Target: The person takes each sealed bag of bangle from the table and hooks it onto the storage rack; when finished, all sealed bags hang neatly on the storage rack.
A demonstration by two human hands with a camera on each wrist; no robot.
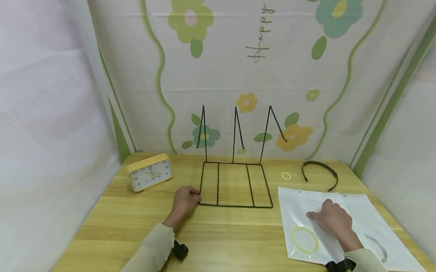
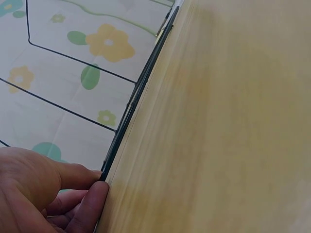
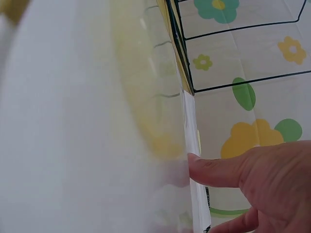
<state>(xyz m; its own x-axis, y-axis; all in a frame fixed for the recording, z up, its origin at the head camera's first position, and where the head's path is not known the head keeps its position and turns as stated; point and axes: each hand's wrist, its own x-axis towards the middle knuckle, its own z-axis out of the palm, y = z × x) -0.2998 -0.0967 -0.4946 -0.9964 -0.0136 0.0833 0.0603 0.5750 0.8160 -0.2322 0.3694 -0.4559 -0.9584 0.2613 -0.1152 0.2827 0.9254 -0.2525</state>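
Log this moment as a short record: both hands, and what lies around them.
Left hand: pinches wire rack at near left corner
Right hand: over white packaging, thumb touching it
Showing at packaging: yellow ring; inside or on top unclear
Left of rack: yellow-framed clock
Right of rack: small ring, dark headband
Surface: wooden table

Head: above and before the wire rack (image 1: 233, 163), facing forward and down, farthest off. Left wrist: low, close at rack's near left corner. Right wrist: low, right of rack. Both wrists, rolled sideways: rack and floral backdrop (image 1: 215, 71) shared.
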